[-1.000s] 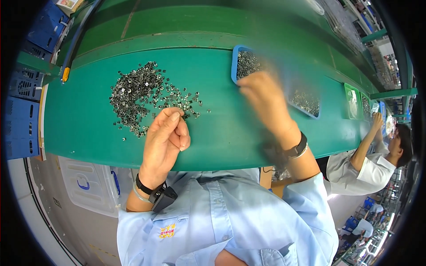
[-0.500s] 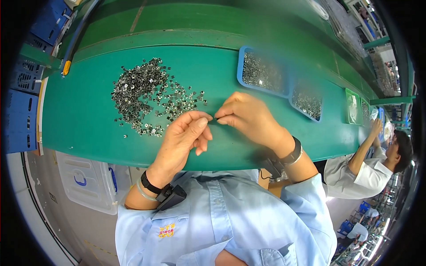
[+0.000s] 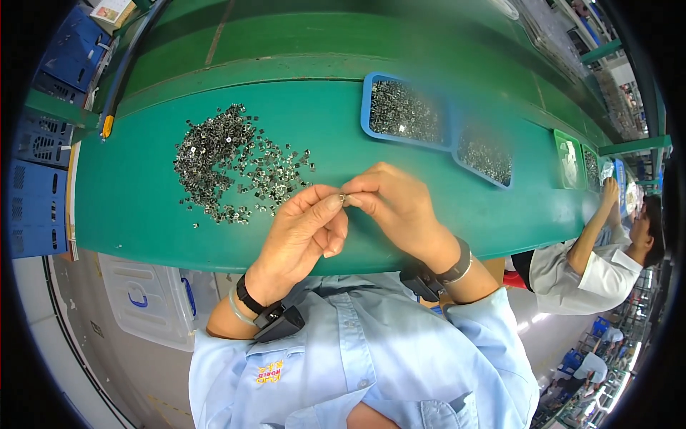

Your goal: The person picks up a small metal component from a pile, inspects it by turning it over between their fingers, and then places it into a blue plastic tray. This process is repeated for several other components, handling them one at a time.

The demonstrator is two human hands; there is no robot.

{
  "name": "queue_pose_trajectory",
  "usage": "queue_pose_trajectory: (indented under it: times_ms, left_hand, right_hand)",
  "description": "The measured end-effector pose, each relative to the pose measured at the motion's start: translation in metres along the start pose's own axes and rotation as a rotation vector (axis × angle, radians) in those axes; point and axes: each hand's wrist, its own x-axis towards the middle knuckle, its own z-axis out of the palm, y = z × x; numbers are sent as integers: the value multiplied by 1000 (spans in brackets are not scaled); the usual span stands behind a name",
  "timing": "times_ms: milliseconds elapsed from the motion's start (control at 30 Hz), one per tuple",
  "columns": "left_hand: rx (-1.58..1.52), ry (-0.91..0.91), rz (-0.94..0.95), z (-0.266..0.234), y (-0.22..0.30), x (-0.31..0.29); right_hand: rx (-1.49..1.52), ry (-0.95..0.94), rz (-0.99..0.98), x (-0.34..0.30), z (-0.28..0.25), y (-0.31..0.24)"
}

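My left hand (image 3: 304, 227) and my right hand (image 3: 401, 209) meet fingertip to fingertip above the green table. Between the pinched thumbs and forefingers shows a small metal piece (image 3: 344, 200), mostly covered by the fingers. Its exact shape is too small to make out. The other fingers of my left hand curl loosely underneath. Just beyond my left hand, to the far left, a loose pile of small square metal parts (image 3: 214, 154) is spread on the table, some dark and some shiny.
Farther right stand two blue trays (image 3: 366, 107) (image 3: 493, 184) filled with similar small parts. A green tray (image 3: 559, 143) is beyond them, near a co-worker (image 3: 589, 264) seated at the right. Blue crates (image 3: 34, 207) line the left side; a clear lidded box (image 3: 136, 314) sits below the table.
My right fingertips have come against my left ones, closing the small gap between them. The whole view has shifted slightly, with the trays and pile appearing farther left.
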Motion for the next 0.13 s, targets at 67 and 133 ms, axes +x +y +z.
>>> queue_pose_trajectory:
  times_ms: [67,133]
  left_hand:
    - [57,43,44,3,0,-1]
    - [130,92,71,4,-2,-1]
  right_hand:
    - [-32,18,-35,-3,-1,-4]
    - [-89,12,-64,-5,-2,-3]
